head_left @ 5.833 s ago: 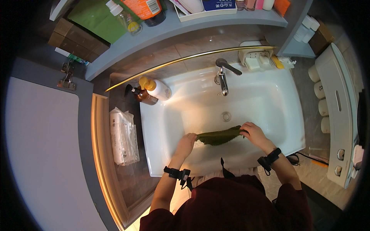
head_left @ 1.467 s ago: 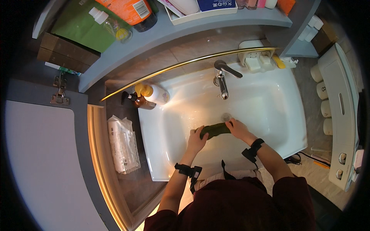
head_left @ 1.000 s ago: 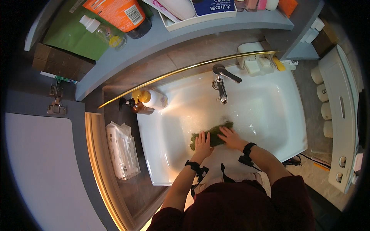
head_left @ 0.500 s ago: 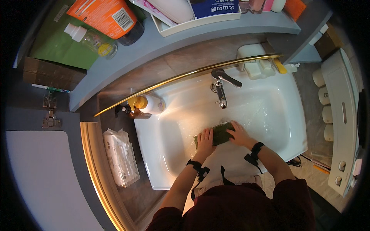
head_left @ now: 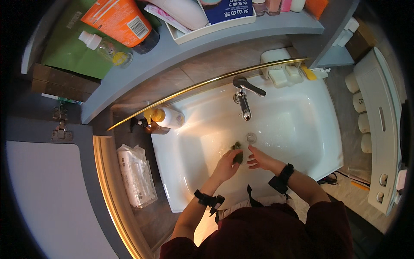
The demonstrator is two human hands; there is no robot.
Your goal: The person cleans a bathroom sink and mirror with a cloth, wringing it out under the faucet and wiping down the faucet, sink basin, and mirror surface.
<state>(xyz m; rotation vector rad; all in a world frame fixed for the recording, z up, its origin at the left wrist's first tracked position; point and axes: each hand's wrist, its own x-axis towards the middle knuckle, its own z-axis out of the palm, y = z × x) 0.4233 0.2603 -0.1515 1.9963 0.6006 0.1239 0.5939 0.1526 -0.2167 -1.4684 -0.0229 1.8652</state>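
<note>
Over the white sink [head_left: 189, 172], my left hand [head_left: 225, 166] is closed on a dark green cloth [head_left: 237, 156], now bunched up small. A frayed-looking end of the cloth sticks up past my fingers; the rest is hidden by the hand. My right hand [head_left: 261, 160] is just right of the cloth, apart from it, with its fingers spread and nothing in them. Beyond my hands lies the round drain [head_left: 251, 137], and the chrome tap [head_left: 245, 103] stands behind it. Water drops and wet streaks show on the basin.
A gold rail [head_left: 207, 89] crosses behind the tap. At the sink's left corner stand a white pump bottle [head_left: 172, 118] and a brown bottle [head_left: 156, 128]. A plastic-wrapped pack [head_left: 136, 175] lies left. A soap holder [head_left: 282, 75] sits back right, below a grey shelf [head_left: 241, 33].
The cloth, spread between both hands before, is gathered into my left hand. My right hand has let go of it, and its fingers have opened. The drain has come into view.
</note>
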